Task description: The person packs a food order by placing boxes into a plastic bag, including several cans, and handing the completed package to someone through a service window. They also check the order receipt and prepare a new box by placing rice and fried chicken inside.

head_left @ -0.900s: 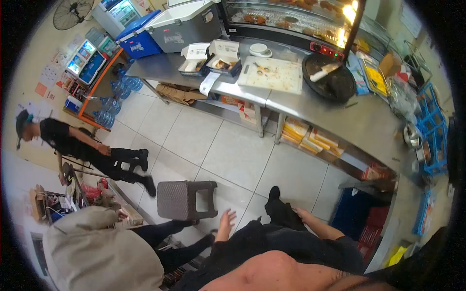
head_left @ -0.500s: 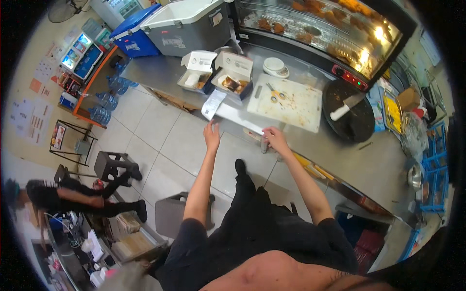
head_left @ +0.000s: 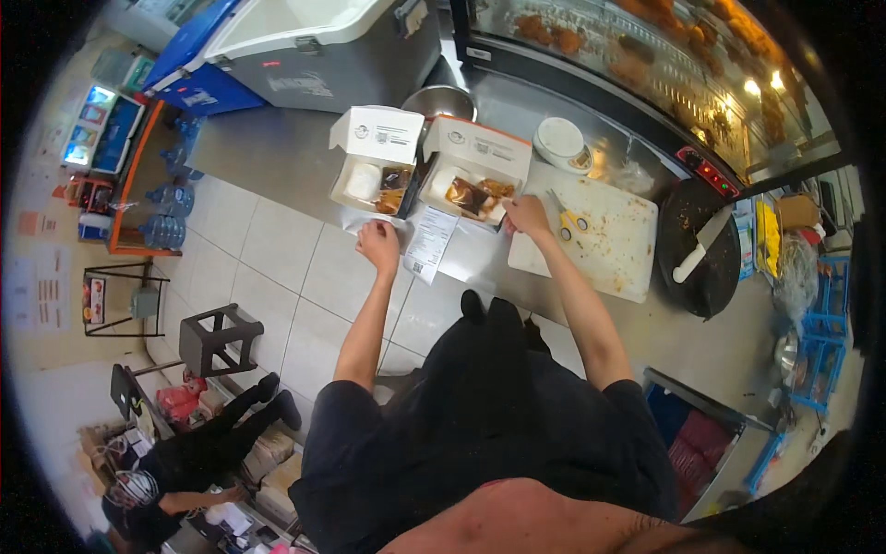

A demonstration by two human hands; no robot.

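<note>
Two open takeaway boxes stand side by side at the counter's front edge. The left takeaway box [head_left: 341, 191] holds a white round portion, which looks like rice [head_left: 365, 181], beside brown sauced food [head_left: 394, 188]. In the right takeaway box [head_left: 484, 138] lie a similar white portion and browned pieces of food [head_left: 475, 194]. My right hand [head_left: 529, 218] pinches the right box at its front right corner. Just before the left box is my left hand [head_left: 379, 246], fingers curled; whatever they hold is hidden. A printed paper slip [head_left: 431, 243] hangs over the edge between my hands.
Right of the boxes lie a cutting board [head_left: 609, 249] with scissors [head_left: 570, 222], and a dark round board [head_left: 678, 268] with a knife [head_left: 703, 244]. A lit food warmer [head_left: 628, 102] and a grey cooler [head_left: 341, 69] stand behind. Another person [head_left: 185, 462] is at lower left.
I have come closer to the boxes. My right hand has gone from the counter's front edge to the right box, my left to the left box. The other person has shifted and bent down.
</note>
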